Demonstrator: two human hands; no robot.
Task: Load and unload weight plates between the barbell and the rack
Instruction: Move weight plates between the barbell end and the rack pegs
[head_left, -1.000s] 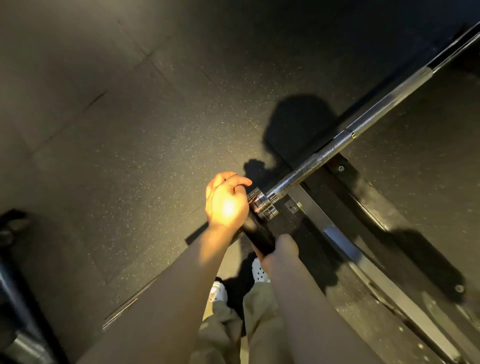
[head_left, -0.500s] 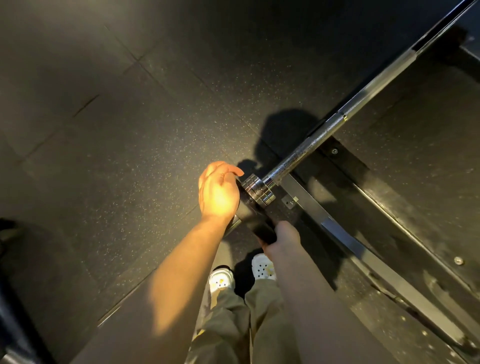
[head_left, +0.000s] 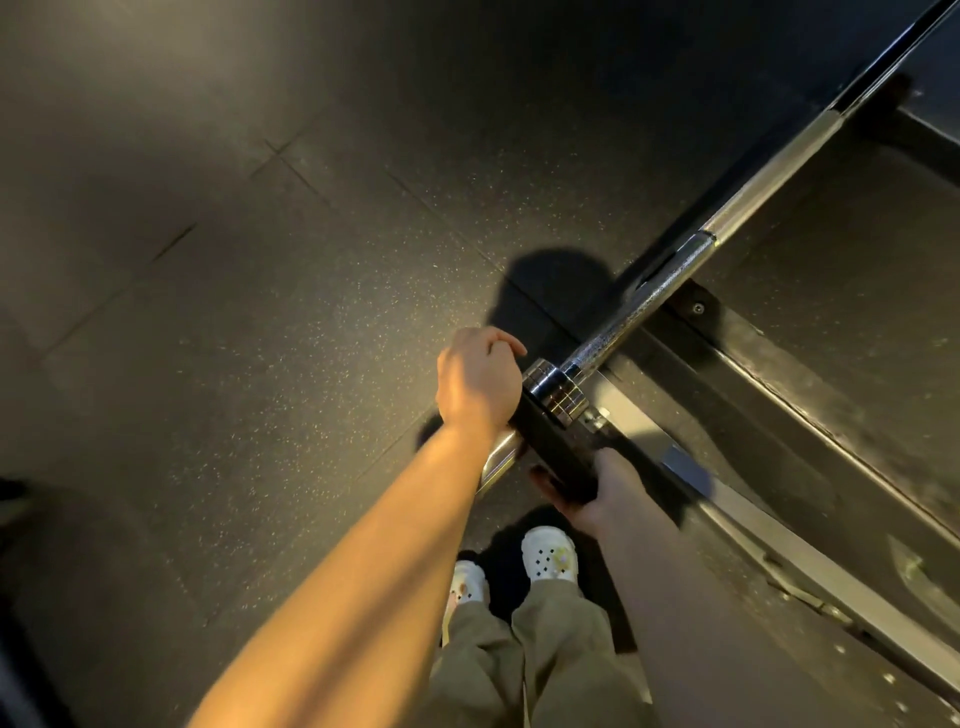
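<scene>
A chrome barbell (head_left: 727, 239) runs from the top right down to the middle of the view. A black weight plate (head_left: 556, 447) sits edge-on on its sleeve, right against the chrome collar (head_left: 556, 389). My left hand (head_left: 478, 384) is closed over the plate's upper rim. My right hand (head_left: 602, 493) grips the plate's lower rim from below. A short piece of the bare sleeve end (head_left: 498, 460) shows under my left wrist.
Dark speckled rubber floor tiles (head_left: 260, 312) fill the left and top. A black steel frame base with bolts (head_left: 779, 395) and a grey rail (head_left: 779, 540) run diagonally at the right. My feet in white clogs (head_left: 548, 556) stand just below the plate.
The view has shifted a little, so bar and hands sit slightly lower right. The plate lies tight against the collar, with both hands kept on its rim.
</scene>
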